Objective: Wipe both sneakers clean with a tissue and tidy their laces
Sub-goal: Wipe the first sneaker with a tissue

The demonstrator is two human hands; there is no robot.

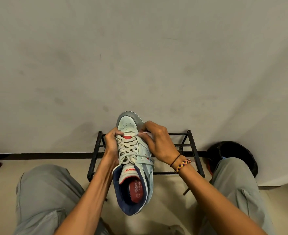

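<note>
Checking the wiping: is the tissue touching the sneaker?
Touching. The head view shows the right hand pressing the tissue against the sneaker side.

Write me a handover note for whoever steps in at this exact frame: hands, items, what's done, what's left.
Left hand grips the sneaker by its left side, held in the air above the black shoe rack.
Right hand presses a white tissue against the sneaker's right side near the toe.
Laces are tied, loops loose.
Done: cannot tell how much is wiped.
Left: finish this sneaker, tidy its laces; the second sneaker is not in view.
</note>
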